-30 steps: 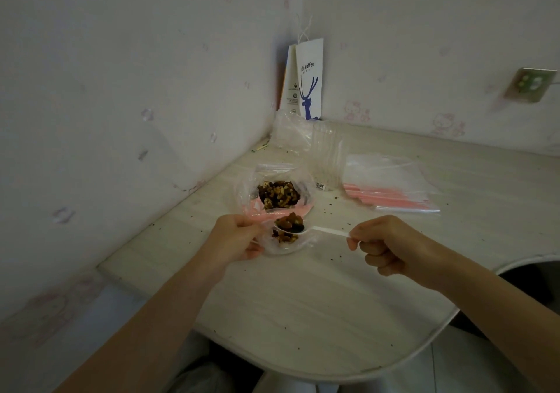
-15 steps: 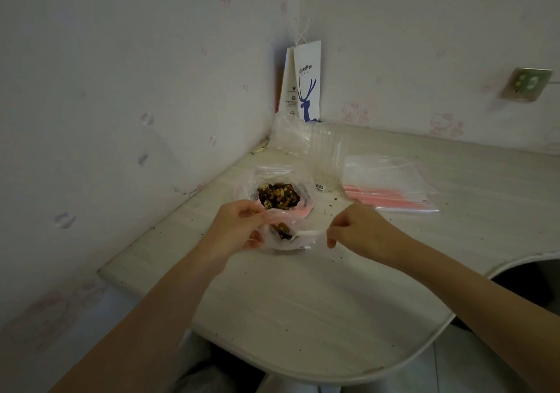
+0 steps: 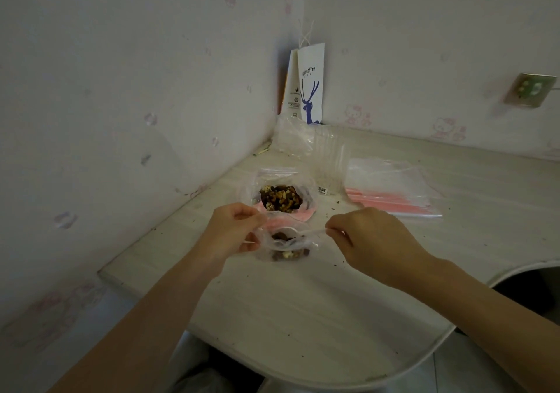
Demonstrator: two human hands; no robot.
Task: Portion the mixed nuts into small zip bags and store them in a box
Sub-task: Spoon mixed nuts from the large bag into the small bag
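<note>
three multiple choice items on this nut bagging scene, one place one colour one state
1. The deer-print paper bag stands: A) in the wall corner B) at the table's front edge C) on the floor
2. The zip strips on the spare bag stack are: A) green B) pink C) black
3. The small zip bag gripped by the left hand is: A) sealed, empty B) lying flat C) open, holding nuts
Key: 1 A, it leans there; 2 B, pink bands show; 3 C, its mouth gapes over nuts.
</note>
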